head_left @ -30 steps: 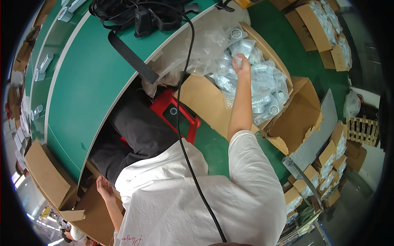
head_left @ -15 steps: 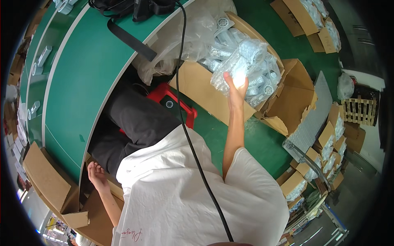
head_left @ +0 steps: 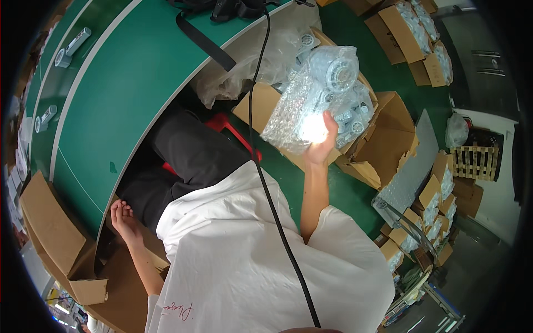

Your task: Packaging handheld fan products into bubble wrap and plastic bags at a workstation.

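Note:
My right hand (head_left: 321, 145) is closed on the lower edge of a clear bubble-wrap bag (head_left: 286, 114), thumb up along its side. Inside the bag is a pale plastic device with a round grilled end (head_left: 338, 73); a bright glare hides the part by my palm. The bag is held above an open cardboard box (head_left: 258, 105) packed with similar wrapped devices (head_left: 358, 114). My left hand (head_left: 125, 222) hangs by the curved table edge near my thigh, palm up, fingers loosely curled and slightly apart, nothing visible in them.
An empty torn carton (head_left: 388, 141) stands right of the full box. A green table (head_left: 119, 89) on the left bears a black strap (head_left: 205, 41) and pale devices (head_left: 72, 47). A black cable (head_left: 272, 205) crosses my front. A red stool (head_left: 222, 122) and another carton (head_left: 55, 227) are close.
My right hand has lifted the bubble-wrap bag and drawn it slightly nearer, its round end now showing clearly. The view has shifted a little; my left hand stays by the table edge.

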`<state>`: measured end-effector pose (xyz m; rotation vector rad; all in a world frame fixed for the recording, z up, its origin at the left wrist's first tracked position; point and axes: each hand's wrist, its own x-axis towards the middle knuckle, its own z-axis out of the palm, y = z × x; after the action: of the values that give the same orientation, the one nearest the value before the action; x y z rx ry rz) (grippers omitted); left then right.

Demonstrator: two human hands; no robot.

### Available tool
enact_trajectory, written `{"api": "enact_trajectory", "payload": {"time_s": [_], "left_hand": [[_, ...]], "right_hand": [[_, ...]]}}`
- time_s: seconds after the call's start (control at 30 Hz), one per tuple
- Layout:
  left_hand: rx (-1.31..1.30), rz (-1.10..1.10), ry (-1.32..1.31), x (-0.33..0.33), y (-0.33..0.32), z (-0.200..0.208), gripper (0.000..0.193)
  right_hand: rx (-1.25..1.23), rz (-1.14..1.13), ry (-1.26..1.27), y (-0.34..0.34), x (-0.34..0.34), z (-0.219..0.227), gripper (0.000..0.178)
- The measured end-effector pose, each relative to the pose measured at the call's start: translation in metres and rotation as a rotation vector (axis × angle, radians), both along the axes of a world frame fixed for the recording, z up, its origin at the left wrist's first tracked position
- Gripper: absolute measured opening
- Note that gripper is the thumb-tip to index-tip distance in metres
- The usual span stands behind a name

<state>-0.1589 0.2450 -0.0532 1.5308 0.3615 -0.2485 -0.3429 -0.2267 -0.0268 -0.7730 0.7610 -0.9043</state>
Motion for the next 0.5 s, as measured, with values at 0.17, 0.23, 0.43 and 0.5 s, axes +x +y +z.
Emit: {"api": "enact_trajectory", "payload": {"time_s": [0.17, 0.23, 0.43, 0.5], "left_hand": [[0.014, -0.011, -0.001, 0.001, -0.004, -0.002, 0.015], [0.02, -0.001, 0.009, 0.001, -0.004, -0.002, 0.015], [0.026, 0.013, 0.013, -0.001, -0.002, -0.005, 0.016], [0.019, 0.009, 0.013, 0.0, -0.003, -0.005, 0.016]], "right_hand": [[-0.047, 0.055, -0.036, 0.004, 0.014, 0.007, 0.046], [-0.113, 0.08, -0.059, 0.003, 0.019, 0.007, 0.044], [-0.194, 0.173, 0.008, 0.001, 0.024, 0.011, 0.049], [-0.198, 0.167, 0.035, 0.002, 0.025, 0.011, 0.049]]}}
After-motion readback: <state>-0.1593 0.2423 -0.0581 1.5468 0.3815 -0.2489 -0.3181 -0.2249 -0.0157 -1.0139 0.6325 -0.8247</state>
